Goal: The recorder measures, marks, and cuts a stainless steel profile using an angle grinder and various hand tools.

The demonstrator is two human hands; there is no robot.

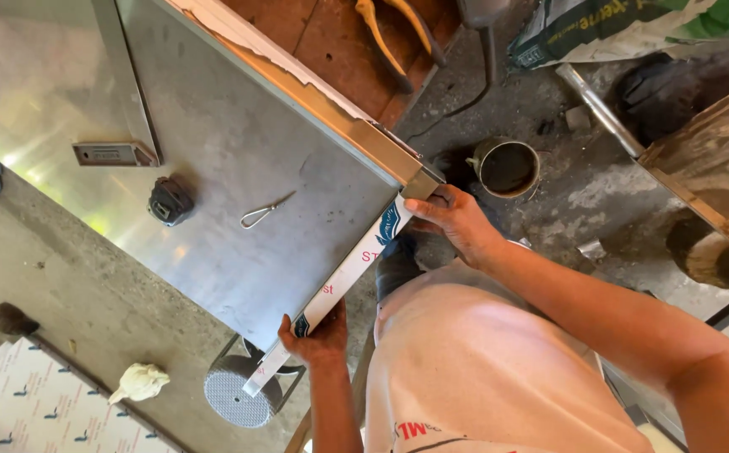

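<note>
Both hands gripping flat white film-covered strip [343,281], smooth steel sheet [238,159] edge

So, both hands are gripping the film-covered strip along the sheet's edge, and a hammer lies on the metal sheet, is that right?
Not quite. The head view shows both the left hand and right hand on the film-covered strip, but the item lying on the metal sheet is a small metal clip, not a hammer.

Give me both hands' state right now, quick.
Left hand: closed on the film-covered metal strip near its lower end.
Right hand: closed on the strip's upper end, at the steel sheet corner.
</note>
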